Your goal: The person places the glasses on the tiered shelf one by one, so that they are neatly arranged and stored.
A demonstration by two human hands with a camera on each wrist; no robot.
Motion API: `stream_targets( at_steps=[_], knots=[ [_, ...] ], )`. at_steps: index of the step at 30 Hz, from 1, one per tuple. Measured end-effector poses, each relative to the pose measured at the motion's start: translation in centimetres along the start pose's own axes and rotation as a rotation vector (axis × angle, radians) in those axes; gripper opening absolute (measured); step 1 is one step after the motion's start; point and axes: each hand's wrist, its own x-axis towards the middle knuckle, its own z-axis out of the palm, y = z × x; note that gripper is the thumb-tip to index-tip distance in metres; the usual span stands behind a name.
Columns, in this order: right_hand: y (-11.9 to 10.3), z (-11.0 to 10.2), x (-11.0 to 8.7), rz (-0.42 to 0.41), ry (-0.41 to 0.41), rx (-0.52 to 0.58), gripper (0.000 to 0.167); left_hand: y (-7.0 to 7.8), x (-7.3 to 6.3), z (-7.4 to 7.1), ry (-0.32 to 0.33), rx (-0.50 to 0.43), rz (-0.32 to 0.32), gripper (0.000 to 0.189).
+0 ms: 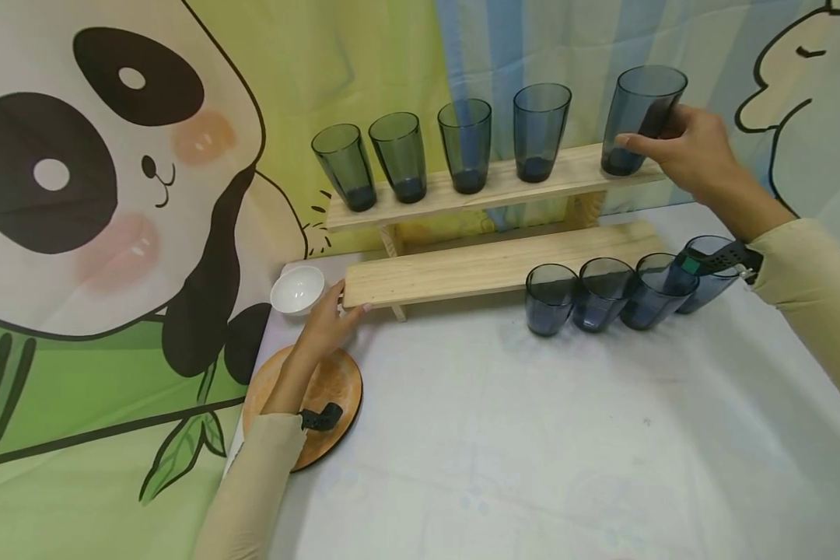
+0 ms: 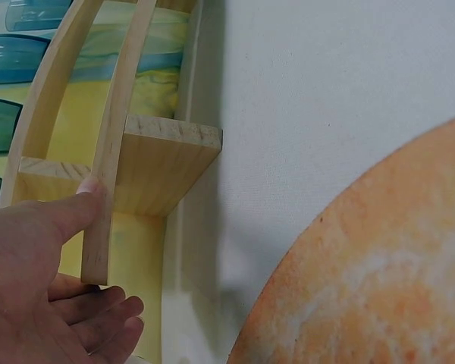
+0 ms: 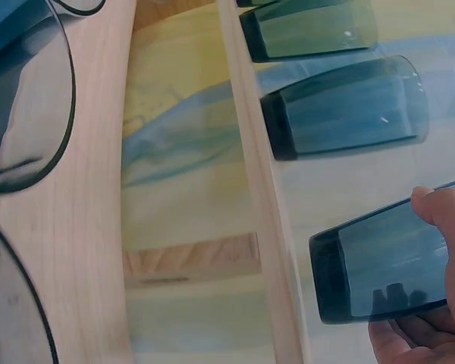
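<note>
My right hand (image 1: 700, 152) grips a blue-tinted drinking glass (image 1: 630, 124), upright at the right end of the upper board (image 1: 553, 175) of a two-tier wooden shelf. In the right wrist view, thumb and fingers wrap the glass (image 3: 387, 265), its dark base very close to the board (image 3: 269, 227); whether they touch I cannot tell. Several matching glasses (image 1: 465, 148) stand in a row to its left on that board. At the left end of the lower board (image 1: 448, 272), my left hand (image 1: 329, 323) holds the wood, thumb (image 2: 80, 205) on one face and fingers curled by the other.
On the white table (image 1: 504, 435), several more glasses (image 1: 602, 295) stand before the shelf's right half, below my right forearm. A white bowl (image 1: 298, 289) sits left of the shelf. Beneath my left forearm lies a round orange-brown plate (image 1: 343, 389). Printed curtains (image 1: 392, 47) hang behind.
</note>
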Motion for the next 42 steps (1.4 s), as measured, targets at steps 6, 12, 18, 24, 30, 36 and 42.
stream_targets(
  at_steps=[6, 12, 18, 24, 30, 36, 42],
  knots=[
    [-0.8, 1.3, 0.9, -0.001, -0.012, -0.023, 0.048, 0.0, 0.0, -0.1, -0.002, -0.003, -0.008, 0.084],
    [-1.2, 1.9, 1.3, -0.018, -0.031, -0.029, 0.046, -0.1, 0.1, -0.2, -0.006, -0.003, -0.009, 0.083],
    [-1.2, 2.2, 1.5, -0.037, -0.031, -0.032, 0.045, 0.0, 0.2, -0.2, -0.011, 0.001, -0.014, 0.083],
    [-1.0, 2.5, 1.8, -0.039, -0.036, -0.035, 0.055, 0.2, 0.2, -0.4, -0.014, 0.004, -0.009, 0.083],
    [-0.3, 2.6, 2.0, -0.029, -0.040, -0.033, 0.064, 0.0, 0.2, -0.3, -0.016, 0.009, -0.010, 0.083],
    [0.0, 2.1, 1.8, -0.065, -0.099, -0.034, 0.064, -0.1, 0.3, -0.3, -0.017, 0.018, 0.001, 0.082],
    [-0.2, 0.8, 1.3, -0.072, -0.200, -0.066, 0.082, 0.0, 0.3, -0.4, -0.023, 0.018, 0.003, 0.084]
  ],
)
